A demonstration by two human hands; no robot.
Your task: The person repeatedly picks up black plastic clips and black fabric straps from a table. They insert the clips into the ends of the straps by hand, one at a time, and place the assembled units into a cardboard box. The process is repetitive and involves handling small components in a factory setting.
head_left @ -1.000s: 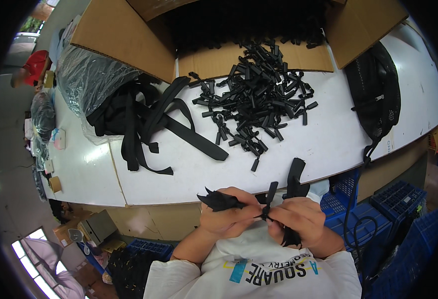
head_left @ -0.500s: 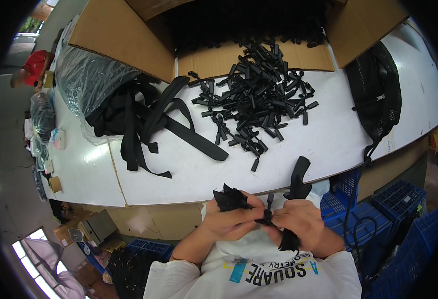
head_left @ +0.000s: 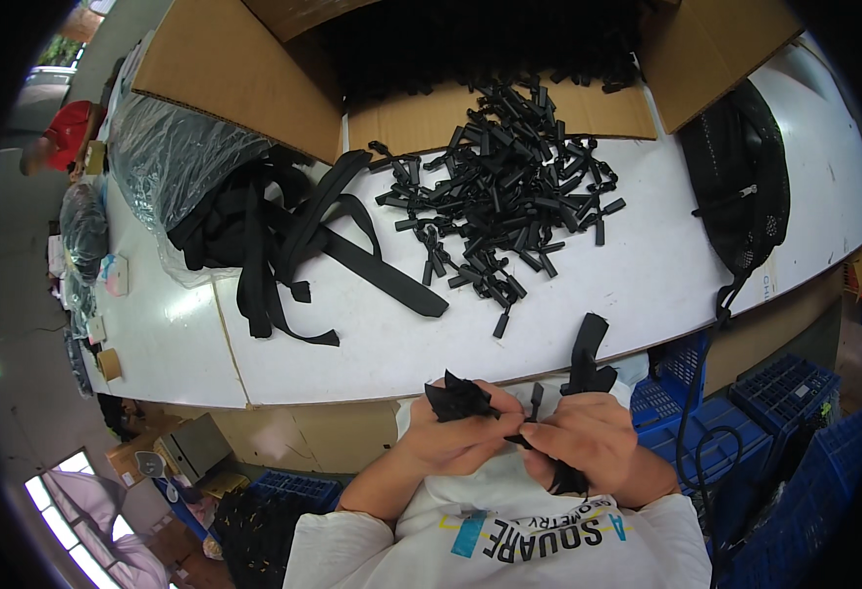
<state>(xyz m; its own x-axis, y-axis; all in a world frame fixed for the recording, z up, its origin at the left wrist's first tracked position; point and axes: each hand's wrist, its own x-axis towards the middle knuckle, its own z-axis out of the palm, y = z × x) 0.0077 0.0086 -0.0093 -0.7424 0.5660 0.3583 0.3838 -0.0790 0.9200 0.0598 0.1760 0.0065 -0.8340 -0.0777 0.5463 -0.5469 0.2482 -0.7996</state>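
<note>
Close in front of my chest, both hands work on a black zipper tape. My left hand (head_left: 460, 439) is closed on one part of it, and a crumpled dark end (head_left: 458, 398) sticks up above the fingers. My right hand (head_left: 588, 437) grips another stretch of the zipper tape (head_left: 588, 353), which rises toward the table edge and also shows below the palm. Between the fingertips stands a small black zipper slider (head_left: 537, 398) with its pull tab upward; the right thumb and fingers hide its lower part.
A heap of black zipper sliders (head_left: 509, 187) spills from an open cardboard box (head_left: 391, 123) onto the white table (head_left: 352, 368). Black tapes (head_left: 382, 275) trail from a plastic bag at left. A black mesh bag (head_left: 745, 187) lies right; blue crates (head_left: 715, 461) stand below. Someone in red (head_left: 68, 133) is far left.
My right thumb and fingers have closed over the base of the slider, covering it. The tape end in my left hand has shifted slightly.
</note>
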